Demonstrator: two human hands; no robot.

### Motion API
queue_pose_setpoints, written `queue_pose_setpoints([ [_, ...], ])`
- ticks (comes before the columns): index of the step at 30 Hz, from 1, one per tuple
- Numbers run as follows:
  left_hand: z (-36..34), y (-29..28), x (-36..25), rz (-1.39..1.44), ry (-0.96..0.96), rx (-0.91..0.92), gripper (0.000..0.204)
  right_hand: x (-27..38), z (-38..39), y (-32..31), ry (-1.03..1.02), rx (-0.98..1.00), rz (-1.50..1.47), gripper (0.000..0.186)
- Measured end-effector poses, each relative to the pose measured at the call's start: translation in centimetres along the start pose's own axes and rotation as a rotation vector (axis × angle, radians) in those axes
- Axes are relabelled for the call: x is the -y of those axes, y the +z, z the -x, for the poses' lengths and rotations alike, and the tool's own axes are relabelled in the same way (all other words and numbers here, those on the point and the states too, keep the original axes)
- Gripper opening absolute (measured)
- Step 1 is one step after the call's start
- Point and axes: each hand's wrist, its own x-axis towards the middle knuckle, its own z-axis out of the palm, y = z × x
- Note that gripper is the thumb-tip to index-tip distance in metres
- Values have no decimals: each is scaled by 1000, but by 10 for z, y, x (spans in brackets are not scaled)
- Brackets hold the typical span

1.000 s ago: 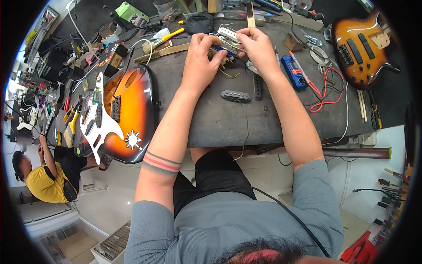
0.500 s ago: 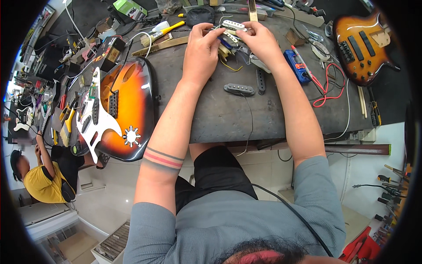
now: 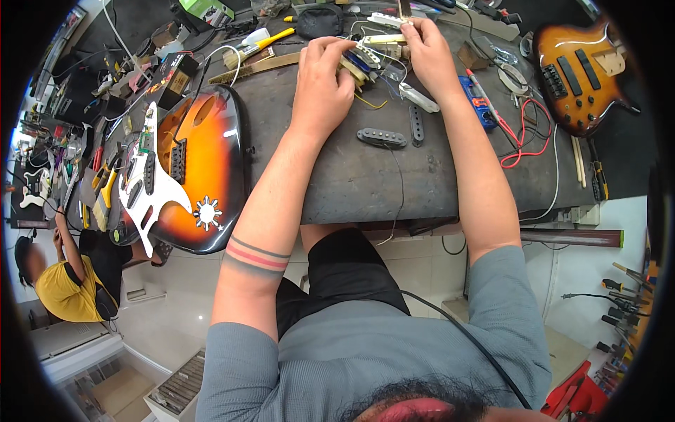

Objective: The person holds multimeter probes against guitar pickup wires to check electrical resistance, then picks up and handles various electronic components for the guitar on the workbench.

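Observation:
At the far middle of the bench, my left hand [image 3: 325, 81] is closed, its fingertips on a cream guitar pickup [image 3: 367, 56] with a row of pole pieces. My right hand [image 3: 430, 58] pinches the end of a white pickup [image 3: 387, 20] held above the bench. Thin wires trail among these parts. A further white pickup [image 3: 419, 97] lies by my right wrist. Nearer me are two black pickups [image 3: 382, 138], one lying crosswise with a long wire over the bench edge, the other pointing away. A yellow wire [image 3: 370, 103] sticks out below the cream pickup.
On the left lies a sunburst guitar body [image 3: 214, 155] with a white pickguard [image 3: 156, 200] over it. A blue multimeter [image 3: 478, 102] with red leads stands right, before a sunburst bass body [image 3: 580, 81]. A yellow-handled brush [image 3: 271, 41] lies behind. A person in yellow [image 3: 70, 288] sits far left.
My right hand has moved away and to the right with the white pickup, apart from my left hand. The white pickup by my right wrist now shows more fully.

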Motion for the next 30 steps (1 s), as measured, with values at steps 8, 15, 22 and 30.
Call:
queue_pose_setpoints([
  [8,-6,-8,-8,195,-126,-169,58,47,26,1,-414,75,136,25],
  [15,-14,-13,-14,662,-329,11,33,60,39,8,-249,250,-288,31],
  [22,-13,-8,7,1305,-739,13,29,37,33,14,-562,134,282,39],
  [30,-21,-10,17,1640,-702,-76,28,28,11,6,-99,74,-86,29],
])
